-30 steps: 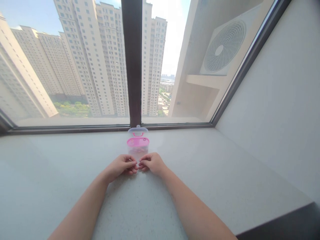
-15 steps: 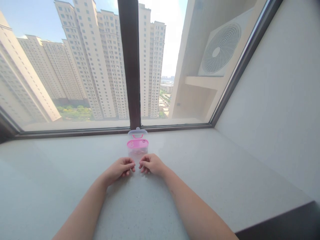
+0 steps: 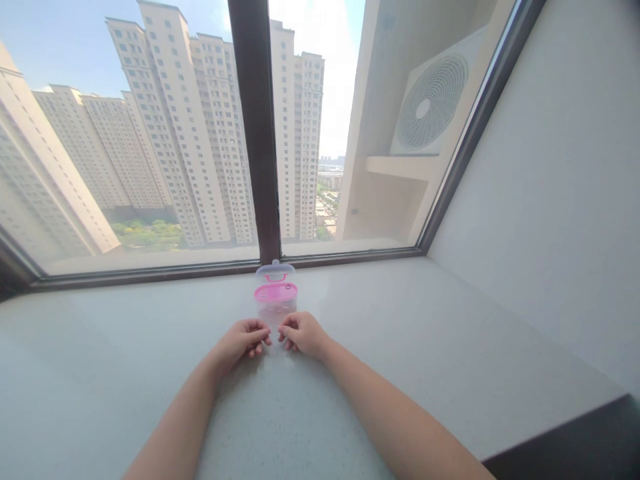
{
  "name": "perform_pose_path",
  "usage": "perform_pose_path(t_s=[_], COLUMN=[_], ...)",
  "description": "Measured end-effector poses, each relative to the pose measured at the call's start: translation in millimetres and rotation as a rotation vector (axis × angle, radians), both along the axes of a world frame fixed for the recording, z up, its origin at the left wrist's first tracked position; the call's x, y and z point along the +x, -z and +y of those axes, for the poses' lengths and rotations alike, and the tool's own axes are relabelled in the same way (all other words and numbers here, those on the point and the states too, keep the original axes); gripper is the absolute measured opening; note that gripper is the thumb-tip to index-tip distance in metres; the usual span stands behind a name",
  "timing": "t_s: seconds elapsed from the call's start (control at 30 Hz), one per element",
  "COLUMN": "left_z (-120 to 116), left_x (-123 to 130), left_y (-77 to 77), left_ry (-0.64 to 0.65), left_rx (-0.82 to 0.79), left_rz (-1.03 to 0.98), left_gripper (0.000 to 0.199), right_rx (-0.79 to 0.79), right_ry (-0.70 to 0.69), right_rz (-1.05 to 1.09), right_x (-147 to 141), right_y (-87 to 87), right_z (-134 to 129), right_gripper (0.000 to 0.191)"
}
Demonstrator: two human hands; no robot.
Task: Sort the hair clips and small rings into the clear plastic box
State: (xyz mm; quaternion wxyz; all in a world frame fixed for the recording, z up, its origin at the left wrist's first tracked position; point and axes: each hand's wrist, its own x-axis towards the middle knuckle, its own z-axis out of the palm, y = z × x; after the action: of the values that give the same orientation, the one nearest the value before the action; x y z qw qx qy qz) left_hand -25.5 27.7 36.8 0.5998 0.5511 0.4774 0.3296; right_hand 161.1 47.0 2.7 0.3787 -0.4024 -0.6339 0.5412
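My left hand (image 3: 246,339) is closed in a pinch, thumb against forefinger, close above the pale windowsill. Facing it a short gap away, my right hand (image 3: 305,335) is pinched the same way. Whatever the fingertips hold, if anything, is too small to make out. Just beyond both hands stands a clear plastic box (image 3: 277,311) with a raised clear lid (image 3: 275,271) bearing a pink handle. A pink tray (image 3: 274,293) sits in its top, with small ring-like shapes on it. My fingers hide the lower front of the box.
The speckled white windowsill (image 3: 400,347) runs under both forearms. A dark window frame (image 3: 263,167) rises behind the box, and a white wall (image 3: 560,200) bounds the right side. At lower right the sill's edge drops to a dark area (image 3: 570,437).
The view has tilted slightly. Both hands keep their pinched pose near each other, and the box stays where it was.
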Motion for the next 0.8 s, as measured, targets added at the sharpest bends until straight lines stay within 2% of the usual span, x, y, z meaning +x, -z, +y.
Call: perform_pose_path(t_s=[0.27, 0.43, 0.8], left_z=[-3, -2, -3], left_x=[1, 7, 11], left_y=[-0.5, -2.3, 1.1], left_ry=[-0.001, -0.019, -0.043], left_rx=[0.03, 0.072, 0.061], left_rz=[-0.04, -0.022, -0.064], left_gripper=[0.033, 0.033, 0.03], right_rx=[-0.011, -0.065, -0.086], right_ry=[0.063, 0.021, 0.06], right_rz=[0.102, 0.142, 0.158], right_x=[10, 11, 11], right_y=[-4.9, -10.9, -12.9], right_z=[-6, -7, -12], right_gripper=[0.028, 0.034, 0.03])
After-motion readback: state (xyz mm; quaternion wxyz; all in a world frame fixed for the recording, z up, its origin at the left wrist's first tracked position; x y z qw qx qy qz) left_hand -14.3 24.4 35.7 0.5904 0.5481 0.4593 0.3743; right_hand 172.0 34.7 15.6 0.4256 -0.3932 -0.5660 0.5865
